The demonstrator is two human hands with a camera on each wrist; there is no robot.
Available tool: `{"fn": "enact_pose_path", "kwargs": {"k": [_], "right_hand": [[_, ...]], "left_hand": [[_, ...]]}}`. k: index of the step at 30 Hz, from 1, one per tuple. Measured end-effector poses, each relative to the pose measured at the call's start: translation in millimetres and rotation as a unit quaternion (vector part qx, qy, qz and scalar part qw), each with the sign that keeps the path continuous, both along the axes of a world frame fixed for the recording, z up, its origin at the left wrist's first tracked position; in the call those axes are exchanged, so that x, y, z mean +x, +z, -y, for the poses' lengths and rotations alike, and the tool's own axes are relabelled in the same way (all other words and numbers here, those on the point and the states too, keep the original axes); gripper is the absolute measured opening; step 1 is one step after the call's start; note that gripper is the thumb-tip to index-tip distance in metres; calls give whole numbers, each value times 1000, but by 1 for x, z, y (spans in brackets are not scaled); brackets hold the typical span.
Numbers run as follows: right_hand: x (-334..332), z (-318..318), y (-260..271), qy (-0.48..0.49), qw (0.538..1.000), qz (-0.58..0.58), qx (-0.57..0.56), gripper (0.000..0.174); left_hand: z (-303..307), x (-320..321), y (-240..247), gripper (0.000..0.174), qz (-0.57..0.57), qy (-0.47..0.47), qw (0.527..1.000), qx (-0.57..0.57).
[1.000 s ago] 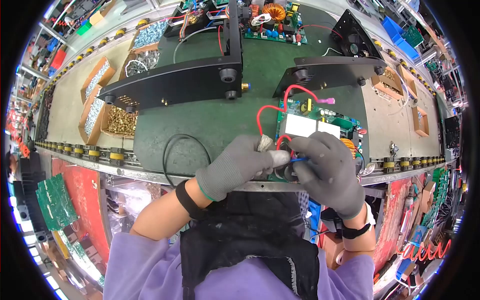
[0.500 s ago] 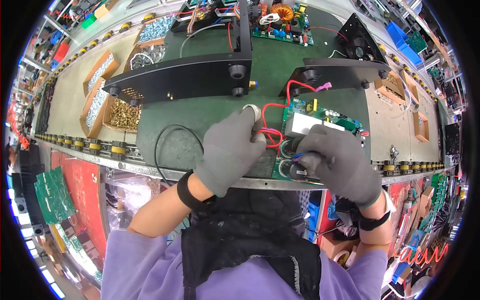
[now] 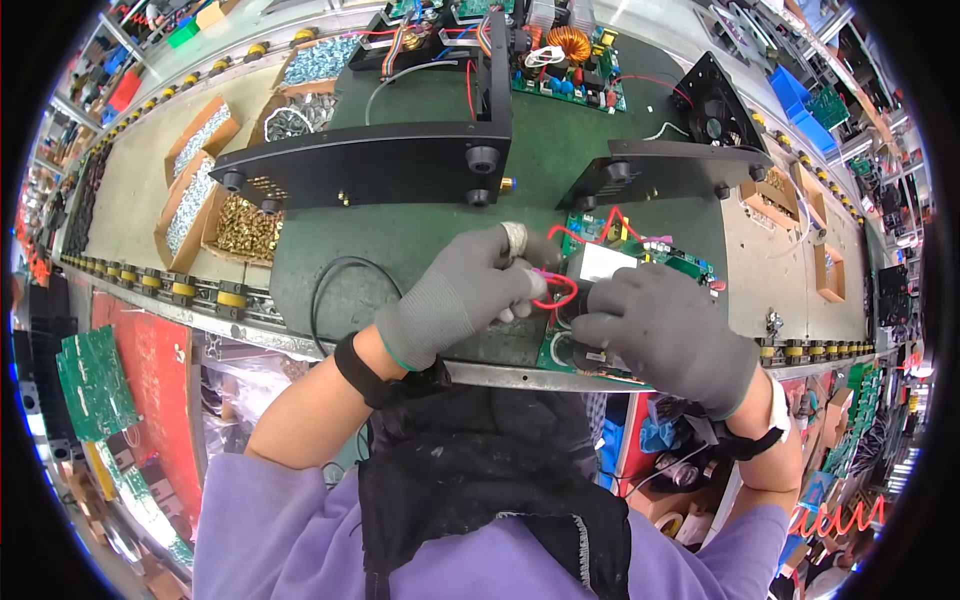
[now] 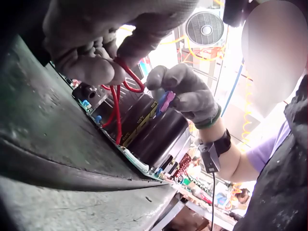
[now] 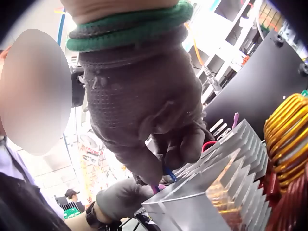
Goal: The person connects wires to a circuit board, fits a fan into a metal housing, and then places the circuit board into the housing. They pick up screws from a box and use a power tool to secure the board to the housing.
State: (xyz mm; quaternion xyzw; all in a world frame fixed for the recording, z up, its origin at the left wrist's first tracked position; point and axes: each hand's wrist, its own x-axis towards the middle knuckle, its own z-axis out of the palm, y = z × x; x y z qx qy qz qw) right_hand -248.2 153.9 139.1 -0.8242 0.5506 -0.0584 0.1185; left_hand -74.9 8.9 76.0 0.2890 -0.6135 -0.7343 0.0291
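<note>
My gloved left hand pinches a looped red wire between thumb and fingertips. It hangs over the left edge of a green circuit board at the table's front edge. To the right, my gloved right hand covers part of that board. Its fingertips pinch a blue wire with a pink terminal at its end. Below the terminal, large black capacitors stand on the board. A silver heat sink is beside the right fingers.
Two black metal panels stand across the green mat. Behind them lies another circuit board with a copper coil. Boxes of brass fasteners and silver screws are at left. A black cable curves near my left wrist.
The left hand first moves away from the right hand, then brings the red wire loop back towards it. The right hand turns over the capacitors, hiding the blue wire in the head view.
</note>
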Motion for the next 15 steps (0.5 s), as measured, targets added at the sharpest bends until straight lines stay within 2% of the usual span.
{"fn": "enact_pose_path", "kwargs": {"k": [1,3,5,7,8,9,10,11,13,15], "right_hand": [[2,1,-4,28,998,-48,-22,13],[3,3,-3,48,995,-73,-48,10],[1,1,14,57,983,-133,-109,11],[-9,-5,34,1,955,-96,-281,24],[-9,-10,52,-28,947,-88,-309,25],[-8,-13,69,-58,937,-81,-336,25],[-7,-13,70,-57,935,-84,-339,25],[-6,-12,69,-69,942,-57,-323,21],[-6,-13,65,-80,947,-33,-310,18],[-7,-12,54,-163,920,61,-350,22]], "left_hand": [[0,0,0,30,-3,3,1000,-2],[1,-1,1,29,-20,-8,999,41],[1,-1,4,24,-13,-2,1000,22],[0,-2,3,19,-8,5,1000,3],[-2,-2,-1,14,-33,47,982,-178],[-2,-4,-3,10,-56,88,929,-354],[3,-8,6,5,-214,136,829,-498],[11,-13,21,6,-286,177,780,-527],[2,-9,71,7,-254,178,871,-380],[7,-13,84,11,-259,156,851,-429]]}}
